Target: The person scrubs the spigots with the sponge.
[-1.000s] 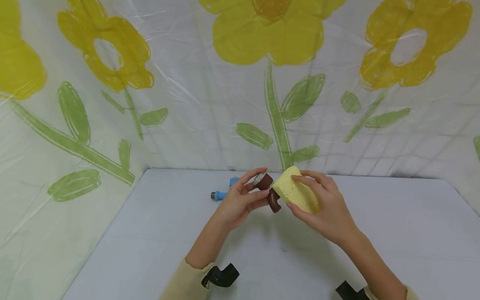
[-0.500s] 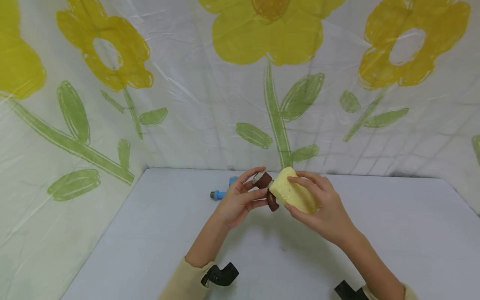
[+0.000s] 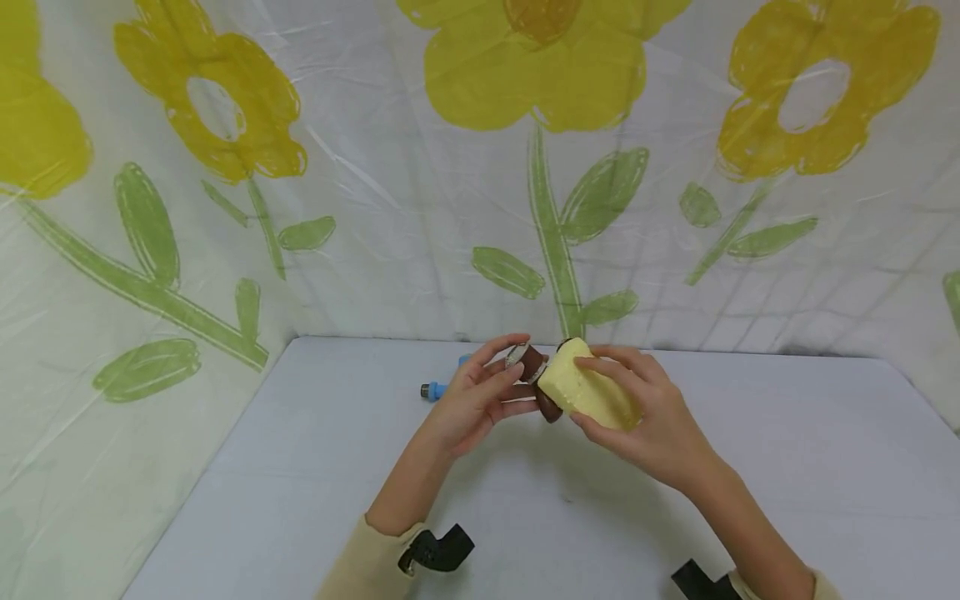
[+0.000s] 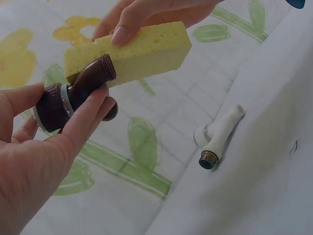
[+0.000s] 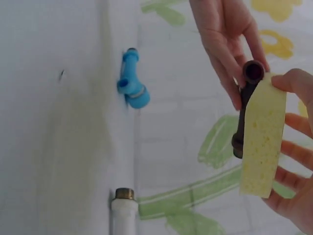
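Observation:
My left hand holds a brown tap by its round knob, raised over the table. In the left wrist view the tap shows a threaded end and a pale ring around the knob. My right hand grips a yellow sponge between thumb and fingers. The sponge lies against the tap's body and hides part of it. From the right wrist, the tap's open round end shows beside the sponge's upper edge.
A blue tap lies on the white table behind my left hand. A white tap with a brass-coloured thread rests near the table's back edge. Behind the table hangs a flower-printed sheet.
The brown tap has turned slightly in my left hand, and a bit of it now shows above the sponge. The sponge has shifted slightly left and down.

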`<action>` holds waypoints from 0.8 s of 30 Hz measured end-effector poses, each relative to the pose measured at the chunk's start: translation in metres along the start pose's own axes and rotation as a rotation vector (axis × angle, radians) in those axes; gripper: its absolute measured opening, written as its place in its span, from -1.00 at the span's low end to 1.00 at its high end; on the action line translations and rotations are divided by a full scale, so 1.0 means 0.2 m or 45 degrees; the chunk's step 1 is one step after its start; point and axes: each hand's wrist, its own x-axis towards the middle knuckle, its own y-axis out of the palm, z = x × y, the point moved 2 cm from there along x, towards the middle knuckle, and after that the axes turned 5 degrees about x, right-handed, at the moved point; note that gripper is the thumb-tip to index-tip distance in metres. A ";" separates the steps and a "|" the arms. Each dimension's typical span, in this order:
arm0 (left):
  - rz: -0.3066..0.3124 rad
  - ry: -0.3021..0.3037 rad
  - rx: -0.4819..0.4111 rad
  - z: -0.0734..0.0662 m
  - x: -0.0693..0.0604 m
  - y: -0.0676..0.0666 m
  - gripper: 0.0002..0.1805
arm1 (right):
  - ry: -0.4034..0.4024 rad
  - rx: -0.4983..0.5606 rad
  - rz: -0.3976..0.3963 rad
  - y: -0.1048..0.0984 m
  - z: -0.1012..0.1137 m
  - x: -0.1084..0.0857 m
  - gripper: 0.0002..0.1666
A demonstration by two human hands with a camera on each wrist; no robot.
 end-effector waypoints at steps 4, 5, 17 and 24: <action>0.002 -0.017 0.044 -0.01 0.00 0.00 -0.37 | -0.023 0.032 0.064 0.00 0.01 0.00 -0.23; 0.001 -0.021 0.058 -0.01 0.00 0.00 -0.37 | -0.030 0.027 0.072 0.00 0.01 0.00 -0.24; -0.203 -0.047 0.227 -0.02 0.00 0.03 -0.53 | -0.118 -0.112 0.085 0.00 0.02 -0.01 -0.30; -0.243 -0.053 0.248 0.01 0.00 0.03 -0.74 | -0.180 -0.197 0.014 0.00 0.04 0.00 -0.29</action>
